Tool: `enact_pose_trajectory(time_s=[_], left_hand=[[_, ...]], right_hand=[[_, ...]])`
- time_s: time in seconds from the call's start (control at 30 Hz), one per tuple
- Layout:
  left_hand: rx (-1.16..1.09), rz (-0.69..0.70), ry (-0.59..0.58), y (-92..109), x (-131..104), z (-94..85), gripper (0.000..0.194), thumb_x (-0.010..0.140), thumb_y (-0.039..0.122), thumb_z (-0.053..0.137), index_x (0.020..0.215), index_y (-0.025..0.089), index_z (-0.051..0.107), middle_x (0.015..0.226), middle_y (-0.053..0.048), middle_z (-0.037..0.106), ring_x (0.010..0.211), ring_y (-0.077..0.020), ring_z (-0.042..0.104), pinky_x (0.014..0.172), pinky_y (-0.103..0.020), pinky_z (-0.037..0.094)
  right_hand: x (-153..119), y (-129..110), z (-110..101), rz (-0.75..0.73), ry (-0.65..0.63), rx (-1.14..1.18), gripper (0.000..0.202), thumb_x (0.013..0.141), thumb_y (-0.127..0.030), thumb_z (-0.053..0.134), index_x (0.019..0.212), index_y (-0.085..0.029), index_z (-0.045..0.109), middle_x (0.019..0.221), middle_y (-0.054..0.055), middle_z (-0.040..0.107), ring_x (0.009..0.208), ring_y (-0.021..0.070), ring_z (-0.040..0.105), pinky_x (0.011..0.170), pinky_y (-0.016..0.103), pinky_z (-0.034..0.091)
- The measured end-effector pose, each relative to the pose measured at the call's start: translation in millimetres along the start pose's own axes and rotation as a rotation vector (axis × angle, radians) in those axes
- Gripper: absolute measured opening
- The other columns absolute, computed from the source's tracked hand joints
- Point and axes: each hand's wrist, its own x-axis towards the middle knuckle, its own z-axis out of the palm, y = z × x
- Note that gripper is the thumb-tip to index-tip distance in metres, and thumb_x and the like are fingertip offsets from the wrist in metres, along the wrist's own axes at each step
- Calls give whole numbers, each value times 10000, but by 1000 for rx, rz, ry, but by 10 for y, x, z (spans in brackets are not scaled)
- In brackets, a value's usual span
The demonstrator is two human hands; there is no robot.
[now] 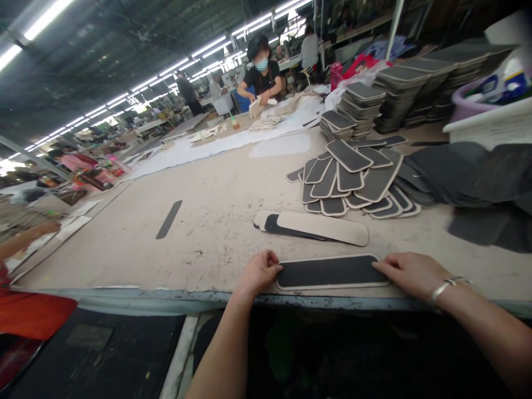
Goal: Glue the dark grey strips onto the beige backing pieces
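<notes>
A long dark panel with a pale border and rounded corners [332,271] lies at the table's front edge. My left hand [261,270] pinches its left end between thumb and fingers. At the opposite end my right hand [405,271], with a bracelet at the wrist, grips the corner, thumb on top. Just behind the panel, several pale and dark strips [324,227] overlap on the table. Farther back to the right is a loose heap of dark, pale-edged panels [349,174].
Neat stacks of panels [361,105] stand at the back right, near a purple basin [465,105]. Dark sheets [469,172] lie at right. One dark strip [169,219] rests on the worktable [216,194]. A masked co-worker [261,75] handles pale pieces across the table; another person's arm [29,238] reaches in from the left.
</notes>
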Motion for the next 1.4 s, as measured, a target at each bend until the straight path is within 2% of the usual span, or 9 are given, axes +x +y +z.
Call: enact_pose_trajectory(time_s=[0.1, 0.23, 0.5, 0.67, 1.03, 1.17, 1.4], left_hand=[[149, 27, 59, 68, -39, -2, 98, 683, 196, 611, 747, 174, 541, 616, 16, 554, 598, -116, 514, 554, -222, 354], [204, 42, 78, 108, -46, 4, 108, 680, 208, 615, 755, 185, 540, 655, 7, 573, 636, -131, 525, 586, -231, 348], [193, 4, 42, 62, 11, 10, 109, 674, 230, 598, 738, 185, 522, 631, 9, 575, 589, -129, 527, 548, -223, 338], [166, 14, 27, 15, 34, 22, 109, 681, 249, 589, 731, 190, 511, 593, 20, 564, 555, -124, 527, 515, -215, 329], [184, 20, 39, 29, 17, 11, 115, 677, 252, 611, 727, 188, 529, 606, 14, 579, 560, -122, 534, 529, -216, 340], [194, 5, 33, 92, -14, -11, 125, 676, 255, 619, 735, 184, 535, 607, 15, 582, 574, -124, 537, 536, -216, 345], [312, 3, 64, 144, -33, -8, 126, 681, 270, 623, 740, 185, 551, 644, 12, 594, 602, -126, 537, 547, -216, 341]], right_hand=[[15, 13, 22, 3, -9, -18, 415, 800, -515, 376, 646, -230, 635, 703, 60, 644, 698, 233, 577, 623, 332, 379], [12, -11, 10, 12, -11, -39, 415, 805, -507, 364, 660, -226, 632, 723, 66, 645, 717, 237, 576, 635, 329, 377], [-36, -101, -64, 30, -15, -73, 390, 811, -461, 378, 663, -206, 634, 702, 64, 646, 678, 201, 575, 584, 287, 354], [-53, -129, -78, 27, -5, -104, 373, 817, -432, 366, 676, -207, 629, 732, 71, 653, 710, 215, 581, 606, 297, 366], [-16, -119, -73, 15, -32, -166, 402, 835, -420, 326, 711, -191, 632, 795, 103, 662, 763, 233, 592, 640, 316, 377], [-16, -134, -75, 26, -31, -169, 410, 835, -429, 315, 716, -196, 629, 803, 111, 658, 773, 252, 593, 653, 334, 383], [-32, -160, -90, 50, -59, -168, 397, 828, -432, 314, 745, -203, 627, 822, 103, 651, 791, 262, 587, 684, 350, 388]])
